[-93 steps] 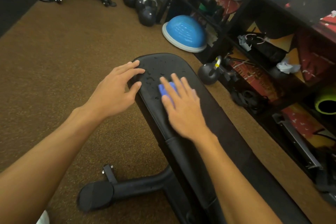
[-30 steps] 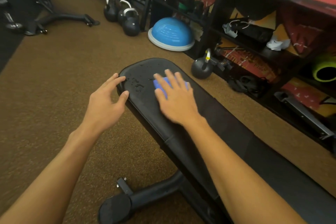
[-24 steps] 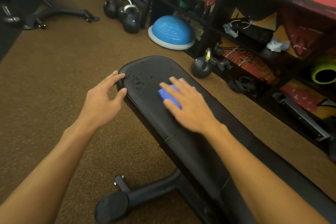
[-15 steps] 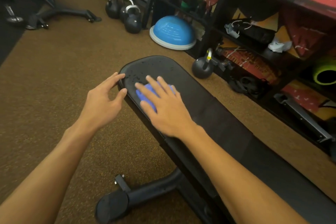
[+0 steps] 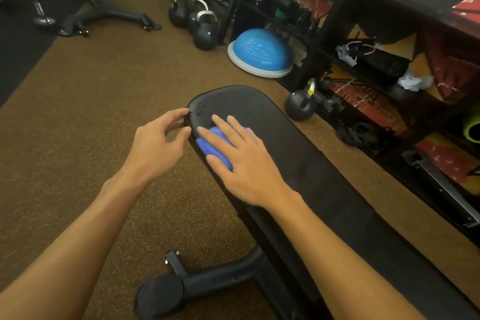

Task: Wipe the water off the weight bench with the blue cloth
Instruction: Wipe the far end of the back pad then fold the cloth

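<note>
At the bench's (image 5: 298,143) wet far end, the right hand (image 5: 241,161) presses flat, fingers spread, on the blue cloth (image 5: 215,143) to soak droplets, while the left hand (image 5: 158,148), loosely curled, steadies the edge.

The black padded worktop (image 5: 298,143) runs from the lower right to a rounded far end, where water drops (image 5: 207,112) dot the pad; a blue cloth (image 5: 217,141) lies crumpled near its left edge, pressed flat under the right hand (image 5: 241,158); the left hand (image 5: 158,143) touches the left rim with its fingertips; the worktop's foot (image 5: 181,291) rests on the brown floor (image 5: 104,112).
</note>
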`<state>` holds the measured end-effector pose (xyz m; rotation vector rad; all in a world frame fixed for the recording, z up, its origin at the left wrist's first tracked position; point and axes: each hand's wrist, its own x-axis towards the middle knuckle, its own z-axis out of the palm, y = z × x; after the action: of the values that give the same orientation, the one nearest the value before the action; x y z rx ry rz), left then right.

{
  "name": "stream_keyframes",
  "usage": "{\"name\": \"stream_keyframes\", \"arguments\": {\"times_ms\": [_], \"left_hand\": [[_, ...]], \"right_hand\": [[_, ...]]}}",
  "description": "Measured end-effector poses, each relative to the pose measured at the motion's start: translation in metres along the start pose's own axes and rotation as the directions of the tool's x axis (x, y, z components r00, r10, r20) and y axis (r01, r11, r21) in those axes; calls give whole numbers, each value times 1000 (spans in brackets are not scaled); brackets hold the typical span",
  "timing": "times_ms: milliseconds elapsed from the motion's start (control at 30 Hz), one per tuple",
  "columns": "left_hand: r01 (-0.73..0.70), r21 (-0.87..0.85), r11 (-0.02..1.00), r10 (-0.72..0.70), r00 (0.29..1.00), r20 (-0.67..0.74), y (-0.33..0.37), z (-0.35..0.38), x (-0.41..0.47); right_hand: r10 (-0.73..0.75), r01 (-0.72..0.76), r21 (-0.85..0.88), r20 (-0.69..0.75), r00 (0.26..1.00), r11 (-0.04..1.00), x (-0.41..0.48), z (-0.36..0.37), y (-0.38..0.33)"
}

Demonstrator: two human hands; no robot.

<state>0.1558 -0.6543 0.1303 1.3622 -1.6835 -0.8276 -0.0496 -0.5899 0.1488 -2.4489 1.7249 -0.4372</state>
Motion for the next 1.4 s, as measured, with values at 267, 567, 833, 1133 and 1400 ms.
{"name": "stream_keyframes", "arguments": {"times_ms": [267,567,833,1133,1400], "left_hand": [[12,27,1000,-13,1000,6,7,5,-1],[32,3,999,-32,998,48,-1,2,10],[31,8,999,-31,999,19,0,5,11],[9,-20,1000,-8,999,38,-7,3,12],[6,-6,1000,-6,999,37,-7,5,12]], "right_hand": [[547,-549,6,-91,832,836,53,-17,81],[240,-240,10,15,971,971,0,-19,50],[430,-432,-26,-53,901,902,91,-13,65],[524,-526,-7,-76,848,850,59,-20,82],[199,-199,-6,23,980,980,81,-18,59]]}}
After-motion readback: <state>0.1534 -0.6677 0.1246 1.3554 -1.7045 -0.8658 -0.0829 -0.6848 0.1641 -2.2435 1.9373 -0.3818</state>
